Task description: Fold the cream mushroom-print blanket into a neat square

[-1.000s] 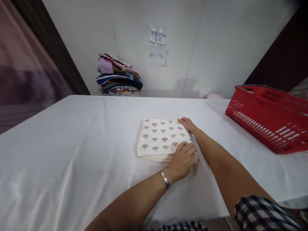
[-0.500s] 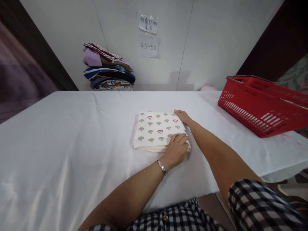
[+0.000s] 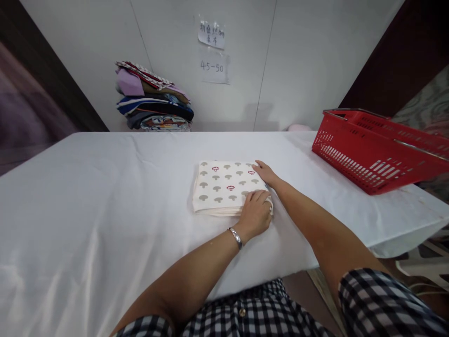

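head view | folded cloth [image 3: 228,187] mid-table [image 3: 105,196], basket [image 3: 372,154] at its 3 o'clock | my left hand [image 3: 255,213] curled over its near right corner, gripping | my right hand [image 3: 264,172] flat on far right corner, open | risk: pulling one corner could spill the folded layers apart
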Motion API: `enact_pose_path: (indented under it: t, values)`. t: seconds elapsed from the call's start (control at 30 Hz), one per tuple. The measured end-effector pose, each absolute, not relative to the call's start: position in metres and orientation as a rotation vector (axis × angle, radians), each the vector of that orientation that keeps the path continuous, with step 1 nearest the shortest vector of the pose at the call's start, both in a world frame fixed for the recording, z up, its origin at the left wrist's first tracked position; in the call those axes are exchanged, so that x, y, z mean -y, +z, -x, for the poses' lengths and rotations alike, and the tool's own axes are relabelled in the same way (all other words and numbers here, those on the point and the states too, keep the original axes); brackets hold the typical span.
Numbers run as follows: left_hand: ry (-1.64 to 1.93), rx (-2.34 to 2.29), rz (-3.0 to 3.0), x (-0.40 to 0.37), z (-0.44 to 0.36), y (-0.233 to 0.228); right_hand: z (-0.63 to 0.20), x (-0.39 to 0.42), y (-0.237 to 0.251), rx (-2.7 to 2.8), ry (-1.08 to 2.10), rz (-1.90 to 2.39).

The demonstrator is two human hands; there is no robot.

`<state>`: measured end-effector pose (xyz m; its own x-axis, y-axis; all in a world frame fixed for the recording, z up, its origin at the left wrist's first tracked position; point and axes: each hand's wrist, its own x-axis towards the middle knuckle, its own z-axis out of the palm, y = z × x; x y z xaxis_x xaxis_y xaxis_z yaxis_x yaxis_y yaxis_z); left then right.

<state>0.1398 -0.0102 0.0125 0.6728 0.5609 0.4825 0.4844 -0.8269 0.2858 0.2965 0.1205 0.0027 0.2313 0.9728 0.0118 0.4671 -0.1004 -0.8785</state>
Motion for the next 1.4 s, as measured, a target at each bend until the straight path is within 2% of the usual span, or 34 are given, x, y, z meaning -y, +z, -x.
enact_pose_path:
  t: [0.3, 0.63, 0.9, 1.13, 1.4]
  values:
    - [0.927, -0.663, -2.798, 0.004, -0.137, 0.010, -0.298, -0.133, -0.003, 1.416, 0.726, 1.744]
    - [0.820, -0.623, -2.799, 0.007, -0.133, 0.009, -0.298, -0.125, -0.002, 1.339, 0.728, 1.672]
    - [0.892, -0.700, -2.681, -0.003, -0.117, 0.018, -0.300, -0.053, 0.001, 1.190, 0.619, 1.539]
    - [0.896, -0.887, -2.705, -0.015, -0.085, 0.017, -0.293, 0.049, -0.006, 1.417, 0.348, 1.374]
    - [0.885, -0.981, -2.793, -0.010, -0.066, 0.010, -0.284, 0.053, -0.023, 1.624, 0.175, 1.370]
